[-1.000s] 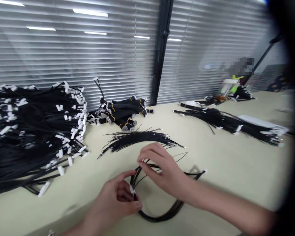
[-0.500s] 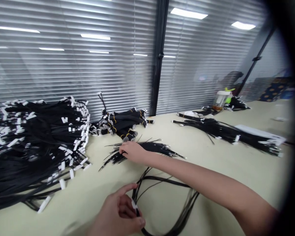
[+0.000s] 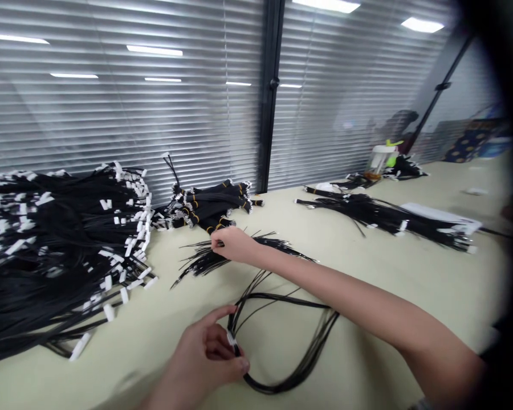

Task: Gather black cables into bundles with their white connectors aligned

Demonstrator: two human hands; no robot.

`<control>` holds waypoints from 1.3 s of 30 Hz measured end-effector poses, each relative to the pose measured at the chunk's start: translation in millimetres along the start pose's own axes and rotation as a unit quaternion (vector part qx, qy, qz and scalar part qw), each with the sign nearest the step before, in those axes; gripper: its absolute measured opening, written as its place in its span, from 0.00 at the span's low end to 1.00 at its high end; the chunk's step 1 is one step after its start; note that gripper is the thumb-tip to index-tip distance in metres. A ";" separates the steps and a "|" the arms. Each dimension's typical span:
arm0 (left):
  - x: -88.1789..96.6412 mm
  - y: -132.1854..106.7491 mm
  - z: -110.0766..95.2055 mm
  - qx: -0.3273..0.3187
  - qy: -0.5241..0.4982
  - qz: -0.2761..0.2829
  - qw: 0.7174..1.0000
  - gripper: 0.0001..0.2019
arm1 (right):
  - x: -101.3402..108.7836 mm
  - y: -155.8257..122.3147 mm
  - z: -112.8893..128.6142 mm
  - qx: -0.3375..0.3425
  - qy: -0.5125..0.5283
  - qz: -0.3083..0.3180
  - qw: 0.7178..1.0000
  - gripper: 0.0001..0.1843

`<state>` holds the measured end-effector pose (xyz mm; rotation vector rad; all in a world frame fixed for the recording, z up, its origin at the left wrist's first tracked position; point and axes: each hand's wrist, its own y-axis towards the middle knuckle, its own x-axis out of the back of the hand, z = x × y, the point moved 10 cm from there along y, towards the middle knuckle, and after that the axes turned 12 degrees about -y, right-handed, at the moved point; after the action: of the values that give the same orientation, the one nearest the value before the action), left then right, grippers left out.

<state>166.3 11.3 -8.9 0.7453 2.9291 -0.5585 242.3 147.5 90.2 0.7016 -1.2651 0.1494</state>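
My left hand (image 3: 205,353) is closed round a looped bundle of thin black cables (image 3: 277,389), close to a small white connector (image 3: 231,339). The loop spreads to the right over the table, its far side passing near my right forearm. Farther off, my right hand (image 3: 233,244) is at a loose pile of thin black wires (image 3: 203,261) with bare-looking tips. Its thumb and fingertips are pinched together above the left part of that pile. Whatever is between those fingertips is too small to make out.
A large heap of black cables with white connectors (image 3: 68,222) covers the left side. Behind the loose wires lie bundles tied with yellow bands (image 3: 209,202). More black cables (image 3: 367,213), a paper sheet (image 3: 440,215) and a lidded container (image 3: 378,159) are at right. Window blinds back the table (image 3: 265,336).
My right hand has risen slightly from the loose wires, its fingers now more tightly pinched. My left hand keeps its grip on the cable bundle. The view has tilted a little.
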 end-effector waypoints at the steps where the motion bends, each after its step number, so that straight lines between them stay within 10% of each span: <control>1: -0.2 0.0 -0.3 -0.001 0.005 0.000 1.000 0.38 | 0.7 -0.6 -0.2 0.001 -0.001 0.004 1.000 0.07; 18: -0.7 0.1 1.2 -0.007 -0.003 0.019 1.000 0.37 | -27.5 -9.4 -0.3 0.041 -0.015 0.055 0.998 0.08; 24: -1.5 -0.5 -4.7 -0.010 0.023 0.013 1.000 0.37 | 23.4 -8.5 6.9 0.009 0.013 -0.043 0.999 0.13; 30: -1.8 -1.4 -3.2 0.004 0.019 0.010 1.000 0.38 | 92.6 -57.3 60.2 0.027 0.078 -0.119 0.990 0.11; 35: -0.6 -0.2 -5.9 -0.018 0.022 0.001 1.000 0.23 | 68.1 -114.5 108.6 0.119 0.031 -0.020 0.992 0.20; 39: -1.8 0.8 -5.3 -0.020 0.006 0.009 1.000 0.30 | 52.6 -134.7 107.3 0.133 -0.003 -0.013 0.991 0.25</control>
<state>168.4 13.0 -4.0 0.7718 2.9331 -0.4941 234.9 -32.3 97.5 0.9469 -1.2530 0.2982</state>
